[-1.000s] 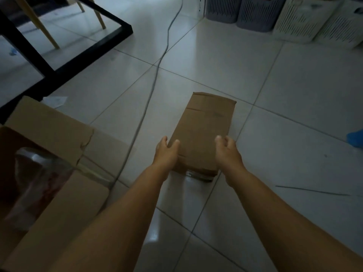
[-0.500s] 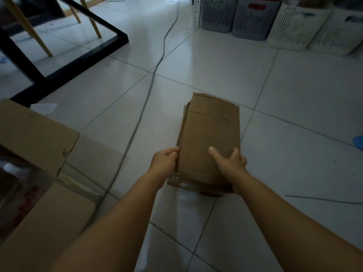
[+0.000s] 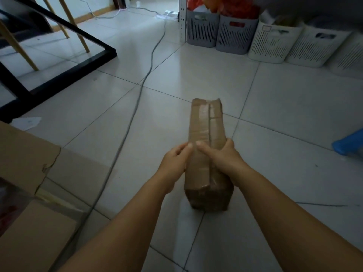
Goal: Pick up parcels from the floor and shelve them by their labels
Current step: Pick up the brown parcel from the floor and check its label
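A long brown cardboard parcel [image 3: 206, 124], taped along its seam, is held up off the white tiled floor in front of me, its narrow taped face turned upward. My left hand [image 3: 174, 163] grips its left side. My right hand [image 3: 220, 156] wraps over the top and right side, thumb across the seam. No label is visible on the faces I can see.
A large open cardboard box [image 3: 25, 165] with clear plastic inside lies at the left. A grey cable [image 3: 135, 112] runs across the floor. A black table frame [image 3: 59, 75] stands far left. Grey baskets [image 3: 218, 32] and white baskets [image 3: 294, 44] line the far wall beside a shelf post [image 3: 182, 20]. A blue object [image 3: 349, 144] lies at the right.
Both hands closed on the parcel, lifted it from the floor and turned it from flat onto its edge. My view rose, showing the baskets more fully.
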A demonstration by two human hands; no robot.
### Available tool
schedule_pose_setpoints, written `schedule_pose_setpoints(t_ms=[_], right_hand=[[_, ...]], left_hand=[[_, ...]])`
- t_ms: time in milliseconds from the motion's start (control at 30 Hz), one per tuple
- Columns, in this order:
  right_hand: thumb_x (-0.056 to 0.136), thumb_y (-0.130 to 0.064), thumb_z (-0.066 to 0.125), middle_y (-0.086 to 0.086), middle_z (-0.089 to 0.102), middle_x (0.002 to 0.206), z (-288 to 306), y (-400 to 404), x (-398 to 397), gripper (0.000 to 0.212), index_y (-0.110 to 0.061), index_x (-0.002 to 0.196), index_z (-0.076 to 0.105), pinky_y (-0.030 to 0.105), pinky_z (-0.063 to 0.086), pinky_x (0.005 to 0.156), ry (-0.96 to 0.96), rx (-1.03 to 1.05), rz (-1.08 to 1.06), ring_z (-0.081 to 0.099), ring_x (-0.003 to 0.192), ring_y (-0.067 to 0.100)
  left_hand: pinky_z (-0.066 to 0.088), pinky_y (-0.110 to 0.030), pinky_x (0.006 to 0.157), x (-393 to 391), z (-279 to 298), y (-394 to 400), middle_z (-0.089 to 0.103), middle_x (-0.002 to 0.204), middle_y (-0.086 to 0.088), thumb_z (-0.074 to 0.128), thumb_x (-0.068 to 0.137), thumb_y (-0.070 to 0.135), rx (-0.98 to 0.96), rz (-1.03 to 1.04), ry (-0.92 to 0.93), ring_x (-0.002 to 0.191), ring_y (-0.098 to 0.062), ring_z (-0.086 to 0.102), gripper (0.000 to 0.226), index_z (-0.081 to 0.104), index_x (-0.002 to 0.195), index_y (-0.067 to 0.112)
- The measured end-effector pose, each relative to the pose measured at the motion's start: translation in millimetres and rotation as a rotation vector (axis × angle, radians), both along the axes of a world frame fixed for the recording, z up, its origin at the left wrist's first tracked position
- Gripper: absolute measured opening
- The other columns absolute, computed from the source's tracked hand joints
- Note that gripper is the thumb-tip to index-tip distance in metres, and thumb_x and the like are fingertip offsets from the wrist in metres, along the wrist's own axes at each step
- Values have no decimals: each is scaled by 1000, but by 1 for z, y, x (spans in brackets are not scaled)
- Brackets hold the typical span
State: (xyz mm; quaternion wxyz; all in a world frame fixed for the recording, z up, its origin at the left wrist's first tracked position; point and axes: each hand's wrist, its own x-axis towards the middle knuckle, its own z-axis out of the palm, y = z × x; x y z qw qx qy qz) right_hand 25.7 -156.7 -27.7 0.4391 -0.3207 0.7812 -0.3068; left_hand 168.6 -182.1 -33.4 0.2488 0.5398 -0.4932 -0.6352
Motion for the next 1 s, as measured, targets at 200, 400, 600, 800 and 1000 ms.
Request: schedule_pose_setpoints(t_ms=[200,400,600,800,1000], right_hand=[[60,-75,72,14,8,158,2,10,4,133,-26,153,-10,57,35,108,378,166,104,23,140,42],[67,-47,78,13,32,144,4,18,-26,114,-32,152,3,55,45,97,159,94,4,43,124,39],[58,-21,75,25,59,128,-1,39,-69,92,-19,142,38,57,55,84,-572,-170,-124,64,106,46],[63,-11,60,29,56,134,-1,40,-74,77,-12,139,47,54,53,86,-804,-361,-73,55,111,47],[53,-17,65,23,62,122,4,39,-69,89,-17,140,47,46,59,73,-784,-378,24,62,100,39]], left_hand=[[44,-37,101,-15,3,10,61,124,-1,15,108,45,20,-26,16,123,-20,55,61,60,138,17],[49,-28,83,-15,-1,8,66,111,3,24,108,46,-22,-53,-1,94,-6,61,45,64,119,28],[42,-23,90,17,-8,1,42,157,-6,48,103,40,-46,57,-78,127,-18,53,65,22,161,24],[63,-40,85,32,-6,1,79,112,-11,56,89,53,215,-33,239,95,-26,77,56,65,129,16],[64,-41,77,35,-7,4,76,118,-17,73,77,44,228,-7,331,95,-31,76,71,56,139,14]])
